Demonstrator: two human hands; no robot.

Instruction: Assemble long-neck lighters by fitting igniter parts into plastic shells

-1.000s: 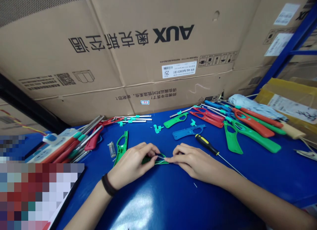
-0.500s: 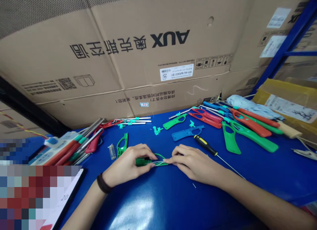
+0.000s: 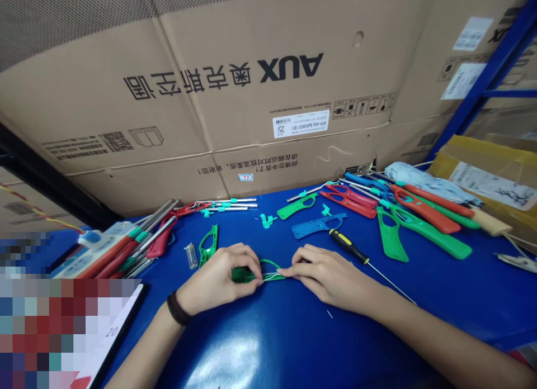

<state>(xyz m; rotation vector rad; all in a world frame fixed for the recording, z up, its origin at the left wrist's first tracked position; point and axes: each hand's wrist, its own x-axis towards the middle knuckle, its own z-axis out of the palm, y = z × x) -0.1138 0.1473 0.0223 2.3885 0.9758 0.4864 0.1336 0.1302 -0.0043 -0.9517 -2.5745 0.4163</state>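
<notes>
A green lighter casing half (image 3: pixel 271 262) with a pale wire or thin tube (image 3: pixel 272 275) along it lies between my hands. My left hand (image 3: pixel 229 271) is closed around its near part, thumb and index finger pinched together at the wire. At the casing's right end, my right hand (image 3: pixel 327 271) pinches the tip; its fingers hide what exactly they grip there. Beside my left hand lie another green casing half (image 3: pixel 208 246) and a clear fuel tank (image 3: pixel 192 256). A black and yellow screwdriver (image 3: pixel 348 246) rests behind my right hand.
Blue, green and red casings (image 3: pixel 312 227) lie across the blue table (image 3: pixel 314 344). Lighters with metal tubes (image 3: pixel 146 241) are piled on the left by a white power strip (image 3: pixel 94 252). Several orange and green lighters (image 3: pixel 428 207) lie at right. A large cardboard box (image 3: pixel 226 121) stands behind.
My left thumb and index finger have closed together at the wire. My right hand keeps its pinch at the casing's end. The view has shifted slightly.
</notes>
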